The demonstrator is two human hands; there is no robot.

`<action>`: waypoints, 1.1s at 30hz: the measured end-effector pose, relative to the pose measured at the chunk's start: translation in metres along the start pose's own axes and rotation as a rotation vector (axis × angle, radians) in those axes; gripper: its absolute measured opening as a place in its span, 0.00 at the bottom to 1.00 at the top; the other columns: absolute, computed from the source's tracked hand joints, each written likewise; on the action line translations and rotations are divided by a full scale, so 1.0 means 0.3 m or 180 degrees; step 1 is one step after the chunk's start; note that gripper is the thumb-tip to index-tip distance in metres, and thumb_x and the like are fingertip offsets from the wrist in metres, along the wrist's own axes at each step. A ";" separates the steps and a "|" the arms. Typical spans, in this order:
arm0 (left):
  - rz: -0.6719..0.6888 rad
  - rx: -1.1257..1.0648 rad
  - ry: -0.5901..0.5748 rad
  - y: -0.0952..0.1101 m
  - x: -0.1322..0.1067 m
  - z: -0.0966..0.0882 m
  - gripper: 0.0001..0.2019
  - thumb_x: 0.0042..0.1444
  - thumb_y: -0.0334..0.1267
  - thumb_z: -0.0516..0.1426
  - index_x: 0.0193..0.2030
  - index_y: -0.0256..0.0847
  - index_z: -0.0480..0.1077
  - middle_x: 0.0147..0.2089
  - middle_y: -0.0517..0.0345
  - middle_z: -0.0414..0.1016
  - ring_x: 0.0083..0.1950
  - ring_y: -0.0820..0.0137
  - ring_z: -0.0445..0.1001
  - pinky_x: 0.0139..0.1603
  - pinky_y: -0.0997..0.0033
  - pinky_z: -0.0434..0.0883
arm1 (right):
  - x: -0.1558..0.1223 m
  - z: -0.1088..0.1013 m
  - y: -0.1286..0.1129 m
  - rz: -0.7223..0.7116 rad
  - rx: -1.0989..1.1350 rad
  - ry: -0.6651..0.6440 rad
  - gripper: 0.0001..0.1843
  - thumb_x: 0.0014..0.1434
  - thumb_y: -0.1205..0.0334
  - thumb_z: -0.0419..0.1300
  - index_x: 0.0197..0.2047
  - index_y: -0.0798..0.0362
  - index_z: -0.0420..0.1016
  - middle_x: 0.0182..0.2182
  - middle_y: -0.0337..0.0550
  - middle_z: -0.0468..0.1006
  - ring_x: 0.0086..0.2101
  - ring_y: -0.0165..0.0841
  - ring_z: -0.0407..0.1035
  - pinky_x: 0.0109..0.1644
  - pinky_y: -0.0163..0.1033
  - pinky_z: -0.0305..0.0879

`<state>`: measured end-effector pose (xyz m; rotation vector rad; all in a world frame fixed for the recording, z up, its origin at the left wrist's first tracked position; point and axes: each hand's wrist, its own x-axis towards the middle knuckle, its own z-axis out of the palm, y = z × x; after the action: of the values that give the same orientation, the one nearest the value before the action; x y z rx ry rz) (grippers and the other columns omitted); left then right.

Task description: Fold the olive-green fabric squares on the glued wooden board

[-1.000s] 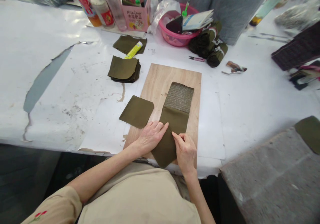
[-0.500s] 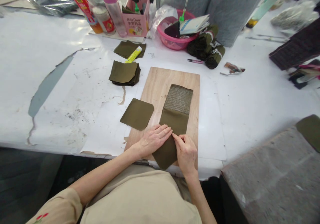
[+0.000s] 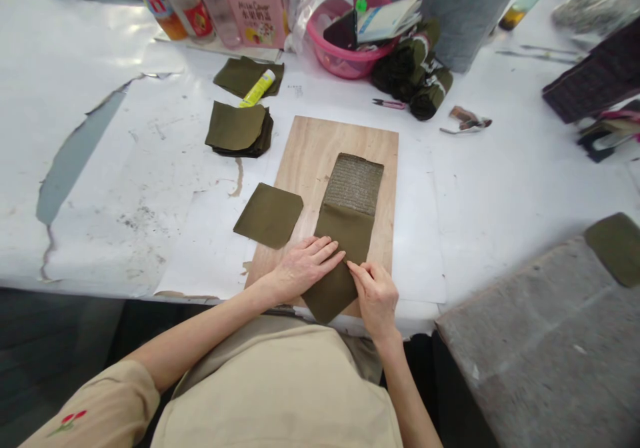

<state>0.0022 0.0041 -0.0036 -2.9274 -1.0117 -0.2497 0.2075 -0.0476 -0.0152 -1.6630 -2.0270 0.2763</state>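
My left hand [image 3: 305, 268] lies flat, fingers stretched out, across an olive-green fabric piece [image 3: 325, 301] at the near edge of a thin wooden board [image 3: 310, 148]. At that piece's upper right edge, my right hand [image 3: 377, 298] pinches the cloth between thumb and forefinger; the exact grip is partly hidden. Just beyond the hands is another olive panel [image 3: 347, 228], which meets a greyish ribbed patch [image 3: 355, 185]. To the left, a single cut olive piece [image 3: 270, 215] rests partly on the board and partly on the white table covering.
Stacked olive pieces [image 3: 235, 127] sit left of the board, with a yellow glue tube [image 3: 259, 89] on more cloth behind. Farther back stand a pink basin [image 3: 340, 61], a pink box [image 3: 257, 21], and bottles. Thread snips [image 3: 389, 104] lie near dark green bundles [image 3: 430, 95]. A grey padded surface [image 3: 545, 341] is at right.
The camera view has shifted, so the table's contents appear higher and slightly left. My left fingers are spread a little more. My right hand stays at the cloth's edge.
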 end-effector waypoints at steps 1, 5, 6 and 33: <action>0.0004 -0.0004 0.0006 -0.001 0.001 -0.002 0.18 0.65 0.30 0.52 0.61 0.37 0.64 0.60 0.47 0.69 0.61 0.60 0.67 0.60 0.59 0.66 | -0.002 -0.001 -0.001 0.0011 0.0003 0.0005 0.12 0.66 0.64 0.54 0.46 0.49 0.79 0.32 0.41 0.73 0.34 0.29 0.66 0.40 0.34 0.62; 0.0081 -0.0035 0.0101 -0.006 0.010 -0.007 0.16 0.65 0.29 0.51 0.59 0.36 0.65 0.60 0.47 0.69 0.63 0.61 0.65 0.63 0.59 0.64 | -0.007 -0.003 0.002 0.0045 0.0035 -0.0002 0.12 0.66 0.62 0.55 0.49 0.50 0.77 0.33 0.42 0.74 0.36 0.30 0.66 0.42 0.35 0.62; 0.0140 -0.0042 0.0107 -0.008 0.013 -0.007 0.16 0.66 0.29 0.50 0.59 0.36 0.65 0.60 0.48 0.69 0.63 0.61 0.65 0.63 0.59 0.63 | -0.007 -0.004 0.003 0.0039 0.0028 -0.0003 0.12 0.66 0.62 0.55 0.49 0.50 0.77 0.33 0.42 0.74 0.36 0.30 0.66 0.42 0.35 0.62; 0.0537 -0.0159 -0.0029 -0.005 0.045 -0.020 0.14 0.67 0.29 0.49 0.57 0.36 0.65 0.51 0.48 0.72 0.56 0.63 0.69 0.56 0.60 0.67 | -0.049 -0.030 0.029 -0.0164 -0.0369 -0.0157 0.13 0.65 0.65 0.55 0.51 0.49 0.77 0.32 0.42 0.73 0.35 0.31 0.64 0.41 0.36 0.60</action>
<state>0.0108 0.0129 0.0046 -3.0386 -0.7641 -0.2590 0.2212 -0.0610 -0.0151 -1.6851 -2.1558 0.1868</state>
